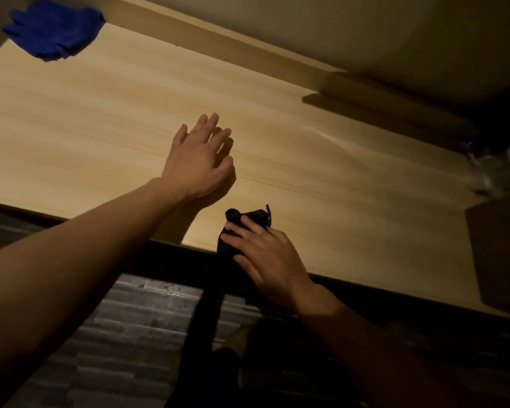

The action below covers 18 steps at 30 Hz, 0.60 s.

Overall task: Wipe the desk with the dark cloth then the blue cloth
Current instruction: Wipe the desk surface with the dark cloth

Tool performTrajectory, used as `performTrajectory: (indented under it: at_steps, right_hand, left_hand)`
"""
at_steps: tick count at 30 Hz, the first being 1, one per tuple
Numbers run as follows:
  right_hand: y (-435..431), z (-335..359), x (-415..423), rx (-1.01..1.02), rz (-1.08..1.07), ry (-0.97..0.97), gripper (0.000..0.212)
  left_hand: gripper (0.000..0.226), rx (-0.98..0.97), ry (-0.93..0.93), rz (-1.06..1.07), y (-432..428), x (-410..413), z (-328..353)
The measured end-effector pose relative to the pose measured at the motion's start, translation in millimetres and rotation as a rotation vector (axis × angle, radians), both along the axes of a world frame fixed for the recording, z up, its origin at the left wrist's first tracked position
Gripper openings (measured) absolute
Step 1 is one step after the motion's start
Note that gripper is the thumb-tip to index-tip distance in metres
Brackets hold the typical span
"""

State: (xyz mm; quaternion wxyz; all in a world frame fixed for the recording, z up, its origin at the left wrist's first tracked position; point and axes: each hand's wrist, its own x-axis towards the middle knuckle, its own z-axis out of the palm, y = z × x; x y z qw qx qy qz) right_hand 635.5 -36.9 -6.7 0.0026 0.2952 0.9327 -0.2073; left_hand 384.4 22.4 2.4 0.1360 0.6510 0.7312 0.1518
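Note:
The light wooden desk [100, 119] fills the upper half of the head view. A small dark cloth [242, 219] lies bunched at the desk's near edge, and my right hand [265, 254] grips it from above with fingers pressed on it. My left hand [198, 160] hovers over the middle of the desk, fingers spread and holding nothing, a little beyond and to the left of the dark cloth. A crumpled blue cloth [53, 28] rests at the far left corner of the desk, well away from both hands.
A raised wooden ledge [218, 39] runs along the back of the desk below a pale wall. Clear plastic items [495, 169] sit in shadow at the right, beside a brown box [501, 251]. Dark plank flooring [130, 334] lies below the near edge.

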Motion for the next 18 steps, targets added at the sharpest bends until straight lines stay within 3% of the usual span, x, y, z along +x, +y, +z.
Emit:
performTrajectory:
  at_steps: [4,9,11,18]
  right_hand:
    - [-13.2,6.6,2.5,-0.141,-0.072,0.127,0.045]
    - [-5.6,43.3,9.8,-0.741,-0.392,0.274,0.029]
    - [13.2,51.7,16.6,-0.871,-0.514,0.38,0.025]
    - [144.2,63.6,30.0,-0.637,-0.653,0.57,0.026]
  left_hand:
    - [0.071,-0.054,-0.039,0.021,13.7,24.8,-7.1]
    - [0.077,-0.117,0.116,0.022,11.1,38.7,-20.5]
    - [0.077,-0.116,0.131,0.028,11.5,40.1,-19.9]
    - [0.076,-0.145,0.159,0.045,14.1,45.6,-16.7]
